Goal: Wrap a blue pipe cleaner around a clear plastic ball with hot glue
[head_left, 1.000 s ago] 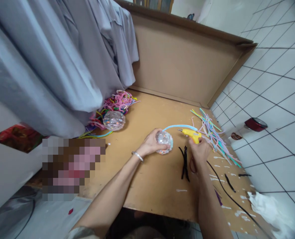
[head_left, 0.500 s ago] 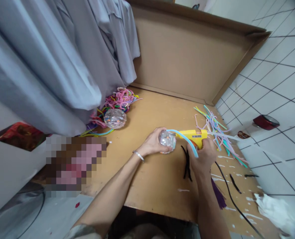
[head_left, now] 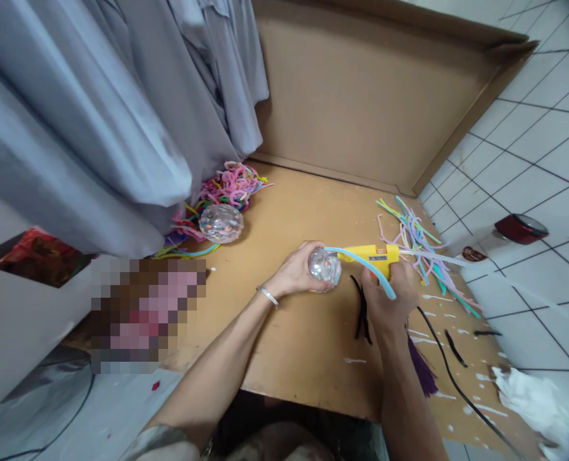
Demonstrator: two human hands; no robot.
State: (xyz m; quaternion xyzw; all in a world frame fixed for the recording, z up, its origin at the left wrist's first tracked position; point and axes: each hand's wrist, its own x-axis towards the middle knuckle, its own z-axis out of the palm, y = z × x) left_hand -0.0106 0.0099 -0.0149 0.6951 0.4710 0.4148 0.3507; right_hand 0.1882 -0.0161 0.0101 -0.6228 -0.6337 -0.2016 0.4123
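Note:
My left hand point(head_left: 299, 270) is wrapped round a small clear ball point(head_left: 321, 266) with bits of colour on it, held above the board. In my right hand point(head_left: 393, 291) is a yellow glue gun point(head_left: 371, 256), its nozzle pointing left at the ball's right side. A white glue stick point(head_left: 438, 258) sticks out of the gun's back end. A light-blue pipe cleaner point(head_left: 365, 264) arches from the top of the ball, in front of the gun, down to my right hand. Whether that hand also grips the pipe cleaner I cannot tell.
A larger clear ball point(head_left: 221, 223) lies by a heap of coloured pipe cleaners point(head_left: 233, 186). More pipe cleaners point(head_left: 411, 230) lie back right. Black pieces point(head_left: 361, 314), a purple tassel point(head_left: 421, 365), a black cable point(head_left: 450, 378) and white tissue point(head_left: 528, 400) are nearby. Cardboard point(head_left: 351, 96) stands behind.
The camera view has shifted slightly. Both hands keep their holds, with the nozzle still at the ball; the pipe cleaner's free end sits slightly further right.

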